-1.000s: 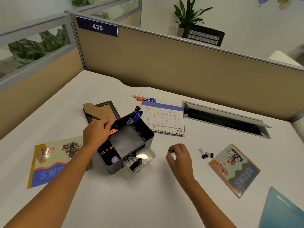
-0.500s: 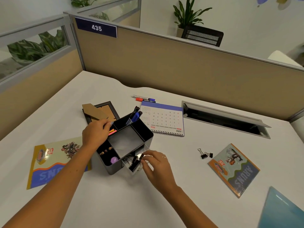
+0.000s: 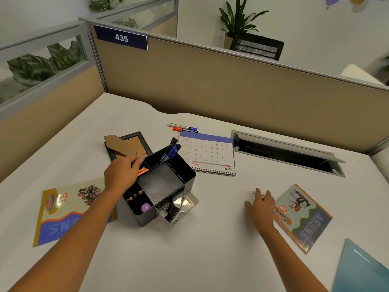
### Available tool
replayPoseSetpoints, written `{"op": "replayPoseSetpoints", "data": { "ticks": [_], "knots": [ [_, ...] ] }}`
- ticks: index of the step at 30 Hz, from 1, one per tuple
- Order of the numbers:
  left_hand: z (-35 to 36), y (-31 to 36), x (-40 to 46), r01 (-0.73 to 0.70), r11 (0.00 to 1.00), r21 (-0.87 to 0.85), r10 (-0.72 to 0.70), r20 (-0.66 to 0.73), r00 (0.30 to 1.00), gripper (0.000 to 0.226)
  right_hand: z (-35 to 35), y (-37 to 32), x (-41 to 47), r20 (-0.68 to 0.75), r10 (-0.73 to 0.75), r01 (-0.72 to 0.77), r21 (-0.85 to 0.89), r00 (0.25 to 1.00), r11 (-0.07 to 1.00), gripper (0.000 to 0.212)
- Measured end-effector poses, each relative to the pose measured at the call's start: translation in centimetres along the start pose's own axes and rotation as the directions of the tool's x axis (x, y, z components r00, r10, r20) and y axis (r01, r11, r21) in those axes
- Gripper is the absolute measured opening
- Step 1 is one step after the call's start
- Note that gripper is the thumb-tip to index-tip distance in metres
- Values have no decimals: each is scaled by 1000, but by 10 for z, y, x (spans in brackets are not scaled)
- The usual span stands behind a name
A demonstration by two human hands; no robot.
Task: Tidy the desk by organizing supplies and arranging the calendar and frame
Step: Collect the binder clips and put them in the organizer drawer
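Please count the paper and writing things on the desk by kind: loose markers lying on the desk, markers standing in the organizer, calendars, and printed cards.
Loose markers: 2
Markers in the organizer: 2
Calendars: 1
Printed cards: 2
Total: 7

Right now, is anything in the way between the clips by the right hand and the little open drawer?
Nothing visible. The right hand covers the clips, and only bare desk lies between them and the open drawer of the organizer.
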State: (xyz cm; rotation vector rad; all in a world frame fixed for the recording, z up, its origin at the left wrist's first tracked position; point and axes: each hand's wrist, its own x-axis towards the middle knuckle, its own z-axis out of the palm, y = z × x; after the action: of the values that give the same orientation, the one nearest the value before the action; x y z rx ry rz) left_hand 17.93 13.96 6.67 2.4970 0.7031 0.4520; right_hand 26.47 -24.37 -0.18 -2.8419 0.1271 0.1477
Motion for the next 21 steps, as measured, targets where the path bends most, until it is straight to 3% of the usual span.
{"op": "replayPoseSetpoints", "data": {
  "ticks": [4,6,8,11,14,17,21],
  "knots": [
    [0,-1,0,-2,1000,6,3,-2,1000,25,6,14,5,12,-128,128,-62,992,990,43],
    [0,-1,0,1,1000,9,-1,0,1000,24,9,12,1,25,-206,207,-83,978,975,49],
    [0,-1,0,0,1000,13,0,2,1000,25,13,7,-7,37,-285,287,-42,958,957,55],
    [0,0,0,0,1000,15,0,0,1000,25,17,-5,-24,68,-394,390,61,917,919,48],
    [0,0,0,-10,1000,25,10,0,1000,25,19,-18,-40,-8,-399,396,135,917,908,32],
    [1,-1,1,-9,1000,22,10,-3,1000,24,24,-29,-45,-79,-446,453,143,891,880,29],
    [2,-5,1,-19,1000,16,19,3,1000,24,20,-35,-44,57,-303,275,286,951,918,34]
  ]
}}
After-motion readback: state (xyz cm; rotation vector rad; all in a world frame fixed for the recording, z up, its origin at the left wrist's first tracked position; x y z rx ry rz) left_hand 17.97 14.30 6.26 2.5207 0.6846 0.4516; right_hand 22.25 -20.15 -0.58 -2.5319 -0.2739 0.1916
